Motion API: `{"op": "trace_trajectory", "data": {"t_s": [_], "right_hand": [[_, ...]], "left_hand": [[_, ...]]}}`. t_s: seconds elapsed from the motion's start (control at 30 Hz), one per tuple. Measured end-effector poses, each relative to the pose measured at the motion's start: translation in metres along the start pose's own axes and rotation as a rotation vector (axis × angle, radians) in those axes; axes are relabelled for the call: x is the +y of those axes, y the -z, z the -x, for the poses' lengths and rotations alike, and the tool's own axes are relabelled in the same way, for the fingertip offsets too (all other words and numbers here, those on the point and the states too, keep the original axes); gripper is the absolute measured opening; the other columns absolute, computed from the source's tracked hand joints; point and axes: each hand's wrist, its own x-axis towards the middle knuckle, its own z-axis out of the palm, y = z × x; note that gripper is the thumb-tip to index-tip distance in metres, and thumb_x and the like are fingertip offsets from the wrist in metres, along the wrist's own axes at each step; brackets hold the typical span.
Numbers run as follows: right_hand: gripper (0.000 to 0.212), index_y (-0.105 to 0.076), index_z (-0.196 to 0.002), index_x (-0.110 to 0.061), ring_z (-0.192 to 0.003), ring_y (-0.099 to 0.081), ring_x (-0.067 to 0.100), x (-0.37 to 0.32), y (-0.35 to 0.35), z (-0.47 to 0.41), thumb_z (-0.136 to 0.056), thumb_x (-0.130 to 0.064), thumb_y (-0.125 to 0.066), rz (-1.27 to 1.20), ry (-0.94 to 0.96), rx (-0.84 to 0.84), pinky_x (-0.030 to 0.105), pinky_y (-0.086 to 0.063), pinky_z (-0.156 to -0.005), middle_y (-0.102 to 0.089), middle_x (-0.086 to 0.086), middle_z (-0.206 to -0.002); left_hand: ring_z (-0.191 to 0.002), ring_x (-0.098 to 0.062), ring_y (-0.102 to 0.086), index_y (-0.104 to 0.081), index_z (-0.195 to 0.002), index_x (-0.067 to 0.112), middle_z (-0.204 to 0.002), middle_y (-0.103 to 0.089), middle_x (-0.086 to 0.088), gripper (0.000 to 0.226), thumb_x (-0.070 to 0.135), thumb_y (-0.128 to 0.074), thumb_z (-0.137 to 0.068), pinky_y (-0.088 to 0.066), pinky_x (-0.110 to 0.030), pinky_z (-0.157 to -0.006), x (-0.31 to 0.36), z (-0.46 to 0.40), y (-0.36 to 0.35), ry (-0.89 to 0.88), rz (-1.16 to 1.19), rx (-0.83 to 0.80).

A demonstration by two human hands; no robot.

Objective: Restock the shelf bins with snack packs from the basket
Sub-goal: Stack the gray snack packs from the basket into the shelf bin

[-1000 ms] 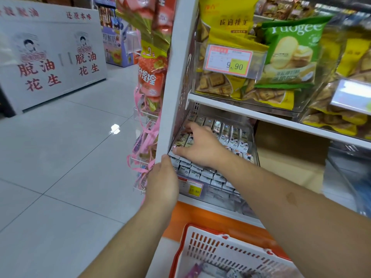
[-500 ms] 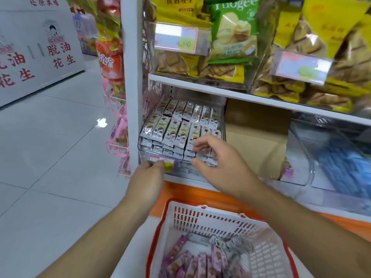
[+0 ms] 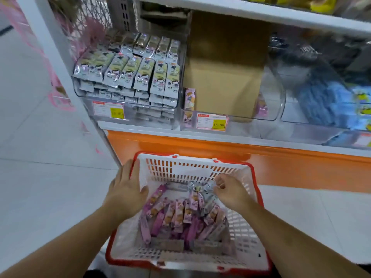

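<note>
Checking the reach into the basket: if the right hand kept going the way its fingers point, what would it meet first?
Likely the silver snack packs just ahead of the right hand, then the basket far wall; depth is unclear.

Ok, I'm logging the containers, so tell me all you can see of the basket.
The basket is white slotted plastic with a red rim, standing on the floor below the orange shelf base. Purple snack packs lie piled inside with some silver ones. The left hand rests on its left rim; the right hand reaches inside, pinching a silver pack.
</note>
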Motion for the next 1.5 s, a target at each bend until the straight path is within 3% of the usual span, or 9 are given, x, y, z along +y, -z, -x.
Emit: {"op": "trace_trajectory", "data": {"t_s": [0.13, 0.27, 0.57, 0.77, 0.9, 1.1, 1.17, 1.27, 1.5], "right_hand": [[0.054, -0.051, -0.148, -0.021, -0.123, -0.059, 0.017, 0.031, -0.026, -0.025, -0.097, -0.021, -0.068, -0.086, -0.093, -0.014, 0.031, -0.051, -0.1, -0.056, -0.004, -0.143], [0.069, -0.05, -0.15, -0.026, -0.117, -0.063, 0.024, 0.045, -0.05, -0.044, -0.086, -0.024, -0.075, -0.063, -0.149, 0.042, 0.044, -0.058, -0.099, -0.059, 0.0, -0.14], [0.058, -0.066, -0.137, -0.024, -0.132, -0.049, 0.026, 0.058, -0.073, -0.064, -0.084, 0.0, -0.068, 0.146, -0.048, 0.151, 0.041, -0.046, -0.115, -0.048, -0.003, -0.143], [0.022, -0.073, -0.113, -0.027, -0.102, -0.063, 0.014, 0.023, -0.041, -0.045, -0.093, -0.033, -0.076, 0.093, 0.058, 0.088, 0.039, -0.057, -0.092, -0.065, -0.006, -0.116], [0.024, -0.072, -0.107, -0.026, -0.098, -0.068, 0.012, -0.047, 0.007, -0.019, -0.091, -0.042, -0.081, -0.047, 0.189, -0.013, 0.033, -0.054, -0.088, -0.071, -0.009, -0.104], [0.03, -0.065, -0.112, -0.014, -0.068, -0.069, 0.018, -0.159, 0.092, 0.043, -0.093, -0.03, -0.081, -0.298, 0.405, -0.111, 0.039, -0.058, -0.068, -0.068, 0.01, -0.085], [0.03, -0.065, -0.118, -0.016, -0.064, -0.058, 0.014, -0.185, 0.116, 0.068, -0.093, -0.023, -0.08, -0.376, 0.479, -0.112, 0.028, -0.051, -0.064, -0.05, 0.02, -0.081], [0.025, -0.07, -0.114, -0.017, -0.08, -0.062, 0.025, -0.203, 0.141, 0.097, -0.092, -0.02, -0.081, -0.505, 0.6, -0.182, 0.039, -0.052, -0.073, -0.059, 0.035, -0.1], [0.044, -0.07, -0.123, -0.025, -0.121, -0.067, 0.019, -0.228, 0.158, 0.124, -0.095, 0.008, -0.068, -0.441, 0.697, -0.128, 0.046, -0.057, -0.103, -0.068, 0.0, -0.132]], "left_hand": [[-0.158, -0.028, -0.002, 0.01, -0.163, 0.021, -0.172, 0.012, 0.001, 0.093, 0.055, -0.049, -0.1, -0.02, -0.052, -0.126, -0.01, -0.004, -0.035, 0.033, 0.009, 0.003], [-0.157, -0.032, -0.009, 0.007, -0.164, 0.023, -0.172, 0.013, 0.002, 0.092, 0.065, -0.042, -0.098, -0.025, -0.053, -0.123, -0.013, -0.009, -0.05, 0.04, -0.055, 0.053], [-0.153, -0.033, -0.018, 0.001, -0.163, 0.025, -0.171, 0.017, 0.004, 0.093, 0.072, -0.039, -0.095, -0.034, -0.058, -0.117, -0.015, -0.013, -0.057, 0.08, -0.122, 0.053], [-0.155, -0.034, -0.012, -0.003, -0.162, 0.026, -0.172, 0.01, 0.001, 0.088, 0.071, -0.038, -0.096, -0.023, -0.06, -0.121, -0.01, -0.014, -0.045, 0.132, -0.104, -0.025], [-0.155, -0.035, -0.011, -0.018, -0.159, 0.026, -0.171, -0.004, -0.004, 0.072, 0.06, -0.042, -0.1, -0.016, -0.056, -0.124, 0.008, -0.01, -0.014, 0.148, -0.083, -0.024], [-0.11, -0.026, -0.065, -0.073, -0.108, 0.017, -0.118, -0.071, -0.007, 0.023, 0.028, -0.054, -0.103, -0.051, -0.041, -0.1, 0.068, -0.01, 0.097, -0.052, 0.485, -0.167], [-0.109, -0.028, -0.068, -0.075, -0.106, 0.018, -0.111, -0.076, -0.005, 0.022, 0.032, -0.058, -0.102, -0.052, -0.051, -0.103, 0.081, 0.003, 0.133, -0.076, 0.785, -0.261], [-0.118, -0.037, -0.067, -0.073, -0.121, 0.009, -0.119, -0.075, -0.015, 0.029, 0.025, -0.056, -0.105, -0.049, -0.053, -0.109, 0.085, 0.029, 0.169, -0.184, 1.084, -0.43], [-0.111, -0.033, -0.068, -0.072, -0.125, 0.013, -0.125, -0.07, -0.021, 0.029, 0.025, -0.061, -0.101, -0.059, -0.035, -0.082, 0.075, 0.055, 0.201, -0.318, 1.108, -0.445]]}}
